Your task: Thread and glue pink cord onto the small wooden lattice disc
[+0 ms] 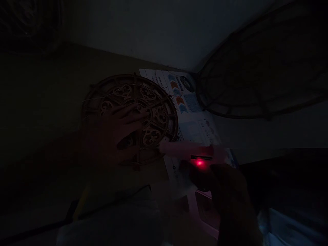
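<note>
The scene is very dark. My left hand [120,126] lies spread over a round openwork disc [151,136] with trefoil-like cut-outs, its fingers reaching toward the centre. Thin pale strands cross the disc's face. In my right hand [225,191] is a pink hot glue gun [179,149] with a glowing red light on its side. Its nozzle points left and sits by the disc's lower right rim; whether it touches cannot be made out. Darkness hides part of my right fingers.
A printed sheet [189,106] with blue and orange arrows lies partly under the disc. A larger round ribbed frame [256,112] leans at the right. Another dark round piece [28,24] is at the upper left. A pale flat item [110,225] lies in front.
</note>
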### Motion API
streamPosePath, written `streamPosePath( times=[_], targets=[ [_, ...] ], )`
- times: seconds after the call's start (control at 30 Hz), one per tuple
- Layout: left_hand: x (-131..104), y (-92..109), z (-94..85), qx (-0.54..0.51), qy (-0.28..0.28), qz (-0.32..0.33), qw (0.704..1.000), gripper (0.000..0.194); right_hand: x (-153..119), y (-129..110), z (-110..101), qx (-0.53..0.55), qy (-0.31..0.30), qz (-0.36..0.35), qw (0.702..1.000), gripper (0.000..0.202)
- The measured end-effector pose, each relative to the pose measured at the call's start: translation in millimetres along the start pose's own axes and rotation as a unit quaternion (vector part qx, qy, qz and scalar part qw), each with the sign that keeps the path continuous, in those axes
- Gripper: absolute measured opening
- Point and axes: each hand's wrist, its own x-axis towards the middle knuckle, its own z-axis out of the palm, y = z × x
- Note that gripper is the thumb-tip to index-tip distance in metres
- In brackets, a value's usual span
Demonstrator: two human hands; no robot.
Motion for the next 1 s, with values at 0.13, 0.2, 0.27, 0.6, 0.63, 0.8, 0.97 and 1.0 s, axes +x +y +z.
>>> streamPosePath(
  times=[0.13,0.2,0.27,0.6,0.63,0.8,0.97,1.0],
  targets=[
    [2.3,0.4,1.2,0.003,0.001,0.0,1.0,0.045,0.5,-11.0,6.9,0.045,-0.003,0.033,0.998,0.05],
    [2.6,1.2,2.6,0.004,0.003,0.003,1.0,0.046,0.6,-16.1,9.0,0.05,-0.007,0.038,0.998,0.047],
    [2.4,1.9,4.2,0.006,0.016,0.004,1.0,0.047,1.0,-18.6,9.6,0.054,-0.008,0.037,0.998,0.045],
    [2.7,4.2,3.3,-0.011,0.007,-0.015,1.0,0.045,6.7,-15.6,5.3,0.045,-0.009,0.025,0.999,0.043],
    [2.6,3.9,3.6,-0.011,0.007,-0.013,1.0,0.045,6.9,-15.6,5.4,0.046,-0.011,0.025,0.999,0.042],
    [2.3,2.1,5.6,-0.007,0.019,-0.005,1.0,0.042,6.9,-15.4,5.5,0.049,-0.025,0.019,0.998,0.039],
    [3.0,2.9,4.2,-0.016,0.009,-0.014,1.0,0.046,8.0,-16.1,2.6,0.038,-0.017,0.012,0.999,0.036],
    [3.2,3.2,3.9,-0.016,0.009,-0.017,1.0,0.047,8.8,-16.5,1.8,0.035,-0.019,0.011,0.999,0.037]
  ],
)
